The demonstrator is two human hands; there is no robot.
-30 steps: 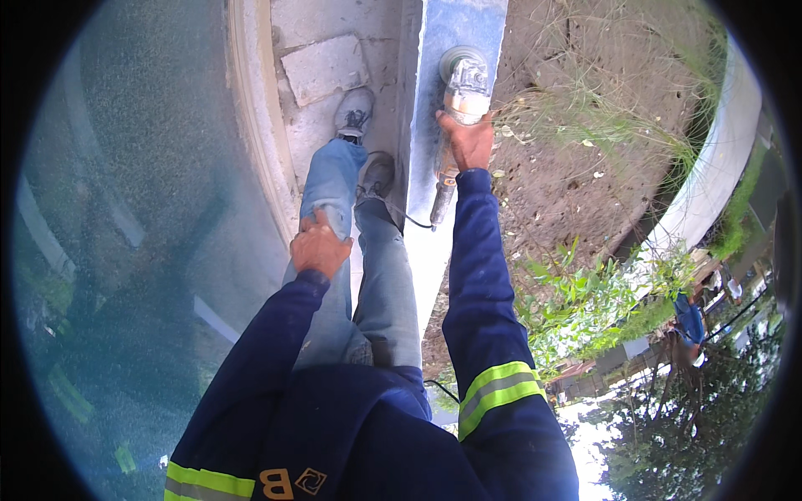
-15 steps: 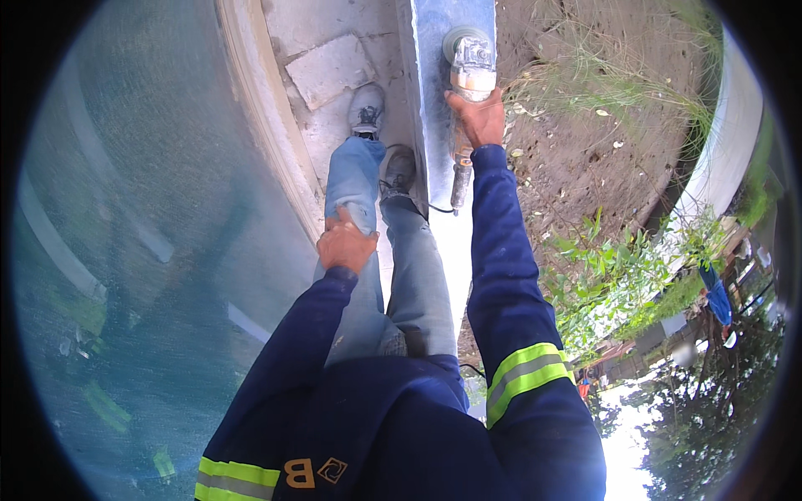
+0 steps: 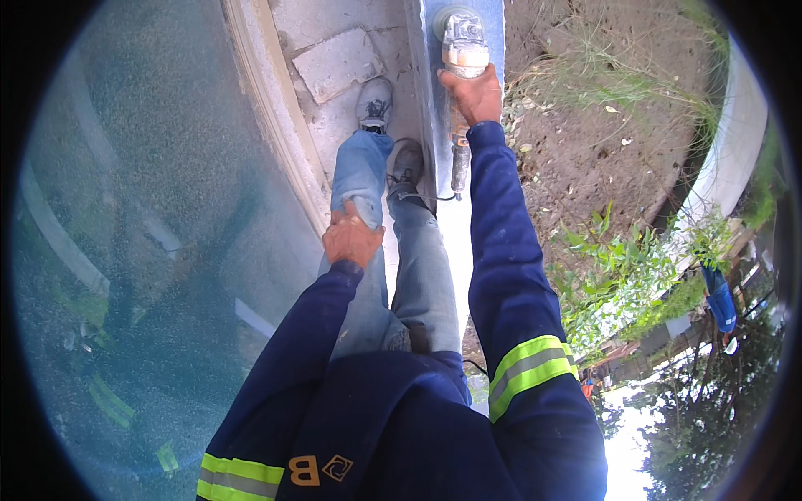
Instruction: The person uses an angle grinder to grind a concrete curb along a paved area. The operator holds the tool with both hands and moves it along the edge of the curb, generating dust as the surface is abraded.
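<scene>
hiding part of a dusty orange-and-grey angle grinder (image 3: 464, 52), the right grip (image 3: 476, 96) was wrapped around it; the left grip (image 3: 353, 239) rested on faded blue denim trousers (image 3: 361, 163), openness unclear.

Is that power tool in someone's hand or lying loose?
In hand: the right hand wraps around the grinder, its disc over the bluish ledge.

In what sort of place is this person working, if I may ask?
Outdoors, probably a small work site beside a planting bed: bare soil with leafy plants lies right of a long ledge, where the right hand holds a grinder.
</scene>
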